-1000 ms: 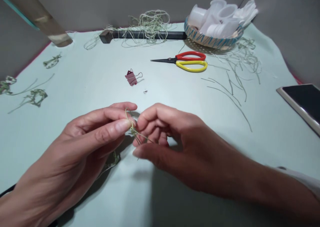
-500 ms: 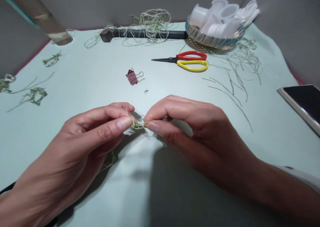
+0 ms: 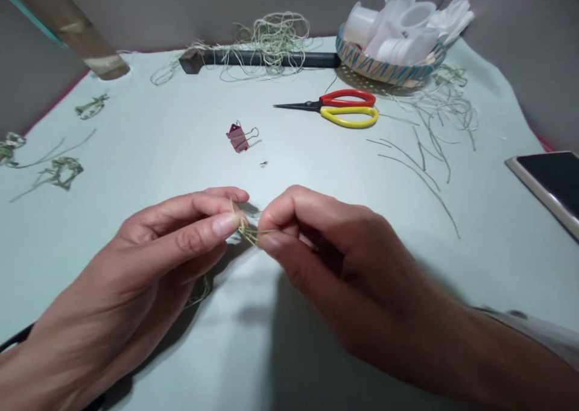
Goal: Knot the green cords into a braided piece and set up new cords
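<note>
Thin green cords (image 3: 248,234), partly knotted, stretch between my two hands above the pale tabletop. My left hand (image 3: 174,251) pinches the knotted end between thumb and forefinger, and one strand loops up above the fingertips. From the other side, my right hand (image 3: 335,248) grips the loose strands between thumb and bent forefinger. The fingers hide part of the knot. Beyond the hands lie a pink binder clip (image 3: 238,138) and a tiny dark metal piece (image 3: 263,163). Scissors (image 3: 346,106) with one red and one yellow handle rest farther back.
A hammer (image 3: 266,59) lies along the back under a tangle of cord (image 3: 283,34). Beside it stands a basket (image 3: 393,67) of plastic cups. Cut strands (image 3: 420,158) and a phone (image 3: 552,182) are at right. Small knotted cord pieces (image 3: 66,173) lie at left.
My right hand has turned and dropped slightly, its forefinger more bent. The strands between the hands now slant downward to the right and fan out. My left hand has barely moved.
</note>
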Available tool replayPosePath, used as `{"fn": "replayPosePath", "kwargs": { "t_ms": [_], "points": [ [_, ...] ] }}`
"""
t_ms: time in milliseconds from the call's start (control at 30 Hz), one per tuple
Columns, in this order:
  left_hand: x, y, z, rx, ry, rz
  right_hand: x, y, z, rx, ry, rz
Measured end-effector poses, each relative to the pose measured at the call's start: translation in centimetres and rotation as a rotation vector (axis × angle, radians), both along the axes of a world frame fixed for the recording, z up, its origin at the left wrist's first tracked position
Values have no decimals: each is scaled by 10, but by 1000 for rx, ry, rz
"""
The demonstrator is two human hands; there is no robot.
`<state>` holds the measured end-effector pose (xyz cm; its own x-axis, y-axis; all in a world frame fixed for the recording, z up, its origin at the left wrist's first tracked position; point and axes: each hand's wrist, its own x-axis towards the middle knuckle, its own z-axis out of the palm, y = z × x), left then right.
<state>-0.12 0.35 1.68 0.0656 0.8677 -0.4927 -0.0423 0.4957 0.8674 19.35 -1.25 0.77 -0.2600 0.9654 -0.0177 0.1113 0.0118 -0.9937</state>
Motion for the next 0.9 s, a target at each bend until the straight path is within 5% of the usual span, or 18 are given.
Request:
{"fn": "replayPosePath", "kwargs": {
  "t_ms": [400, 900],
  "points": [
    [-4, 2, -3, 101, 9, -145, 9, -6, -3, 158, -203, 125],
    [-5, 1, -4, 111, 17, -153, 10, -11, -5, 190, -107, 131]
  ]
}}
